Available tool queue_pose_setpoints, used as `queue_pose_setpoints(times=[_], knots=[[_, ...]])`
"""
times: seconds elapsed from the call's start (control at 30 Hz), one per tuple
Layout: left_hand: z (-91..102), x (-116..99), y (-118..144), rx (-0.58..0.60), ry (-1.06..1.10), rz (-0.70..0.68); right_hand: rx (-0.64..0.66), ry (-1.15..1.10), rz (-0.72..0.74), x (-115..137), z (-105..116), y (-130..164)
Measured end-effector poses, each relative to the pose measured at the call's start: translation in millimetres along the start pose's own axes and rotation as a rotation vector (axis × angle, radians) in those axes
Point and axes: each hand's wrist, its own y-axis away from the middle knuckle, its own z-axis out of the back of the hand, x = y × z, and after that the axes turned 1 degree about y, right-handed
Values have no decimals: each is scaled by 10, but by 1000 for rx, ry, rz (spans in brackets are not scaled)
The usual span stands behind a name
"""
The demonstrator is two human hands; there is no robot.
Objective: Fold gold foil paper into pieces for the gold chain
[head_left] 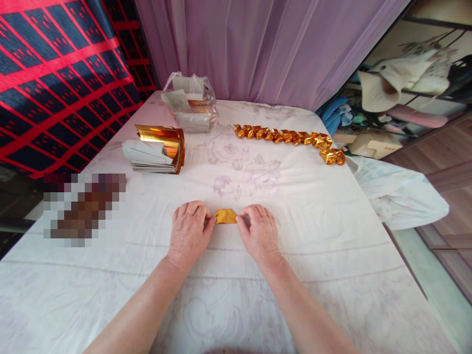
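Observation:
A small piece of folded gold paper point(226, 216) lies between my hands on the floral sheet point(236, 265), its top corners slanting inward. My left hand point(190, 228) pinches its left end between thumb and fingers. At the opposite end, the thumb and fingers of my right hand point(260, 231) close on the paper in the same way. Farther off to the left stands a curved stack of gold foil sheets point(162, 140) with white backing. A row of folded gold foil pieces point(283, 136) stretches across the far right of the sheet.
Behind the foil stack sits a clear plastic bag point(191, 105) holding more sheets. A purple curtain point(239, 49) hangs along the back edge. To the right, a white plastic bag point(401, 191) lies beside the edge, below shelves with hats point(391, 78). A blurred patch covers something at the left.

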Motion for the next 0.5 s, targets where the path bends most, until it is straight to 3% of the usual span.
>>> queue_pose_setpoints(times=[0.23,0.5], knots=[[27,20,-12,55,66,33,92,-99,45,-3,48,-21],[22,108,-17,52,164,-45,139,-72,52,9,54,-56]])
